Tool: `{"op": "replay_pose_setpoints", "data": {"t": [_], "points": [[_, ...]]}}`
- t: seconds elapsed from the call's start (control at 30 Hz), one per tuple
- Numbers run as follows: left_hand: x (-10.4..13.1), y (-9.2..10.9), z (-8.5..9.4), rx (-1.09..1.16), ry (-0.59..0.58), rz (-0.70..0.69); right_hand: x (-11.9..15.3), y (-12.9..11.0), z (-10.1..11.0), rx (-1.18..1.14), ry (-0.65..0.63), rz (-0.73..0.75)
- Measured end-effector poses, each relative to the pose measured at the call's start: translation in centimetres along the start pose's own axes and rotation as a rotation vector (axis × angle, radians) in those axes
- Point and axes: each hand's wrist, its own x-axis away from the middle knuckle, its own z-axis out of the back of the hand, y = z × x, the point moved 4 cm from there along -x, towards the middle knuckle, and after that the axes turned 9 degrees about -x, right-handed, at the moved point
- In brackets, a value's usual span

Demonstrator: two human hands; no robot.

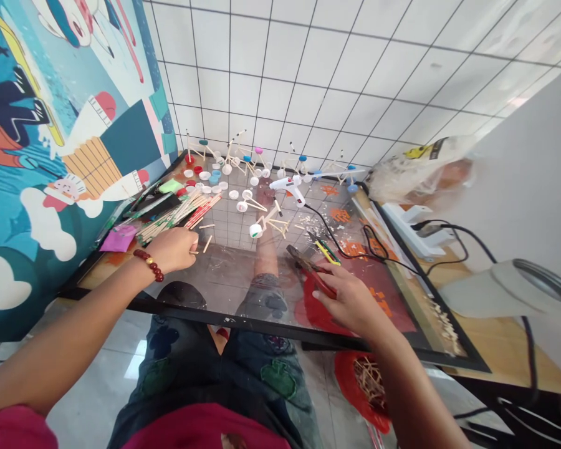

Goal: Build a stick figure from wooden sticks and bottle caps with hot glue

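Head view: right hand (350, 302) grips pliers (310, 266) at the near right of the table (224, 274). Left hand (174, 248), near left, is closed on a stick (194, 252), its end protruding. Glue gun (290, 187) lies beyond, far centre.

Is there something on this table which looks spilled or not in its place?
Yes: small white bits lie scattered across the tabletop, between the glue gun and the pliers. They look like spilled scraps, because they form no neat pile.
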Motion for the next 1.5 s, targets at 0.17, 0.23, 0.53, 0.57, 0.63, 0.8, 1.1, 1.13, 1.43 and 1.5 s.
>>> {"op": "replay_pose_setpoints", "data": {"t": [0.17, 0.23, 0.53, 0.57, 0.63, 0.8, 1.1, 1.13, 1.43, 1.5], "points": [[0.6, -0.4, -0.1, 0.019, 0.058, -0.062, 0.2, 0.6, 0.2, 0.058, -0.024, -0.016], [0.8, -0.7, -0.3, 0.015, 0.043, -0.077, 0.3, 0.9, 0.2, 0.05, -0.028, -0.017], [2.8, -1.1, -1.3, -0.068, 0.127, -0.049, 0.7, 1.8, 0.3, 0.02, 0.028, 0.028], [2.9, -1.1, -1.3, -0.056, 0.128, -0.045, 0.7, 1.9, 0.3, 0.017, 0.033, 0.032], [2.5, -1.3, -1.0, -0.011, 0.136, -0.028, 0.8, 2.1, 0.3, 0.007, 0.044, 0.039], [-0.7, -2.6, 0.8, 0.053, 0.188, 0.204, 1.0, 2.2, 0.2, -0.001, 0.061, 0.04], [-6.2, -2.6, 0.8, -0.001, 0.005, 0.179, 1.1, 1.9, 0.7, 0.002, 0.083, 0.022], [-6.0, -2.6, 0.9, -0.001, 0.009, 0.186, 1.1, 1.9, 0.8, 0.003, 0.09, 0.022], [1.6, 6.1, 1.3, 1.679, -0.08, 0.058, 1.3, 1.0, 0.3, -0.023, 0.165, 0.05], [2.7, 8.9, 0.7, 1.887, -0.214, 0.097, 1.3, -0.1, 0.4, -0.043, 0.194, 0.04]]}}
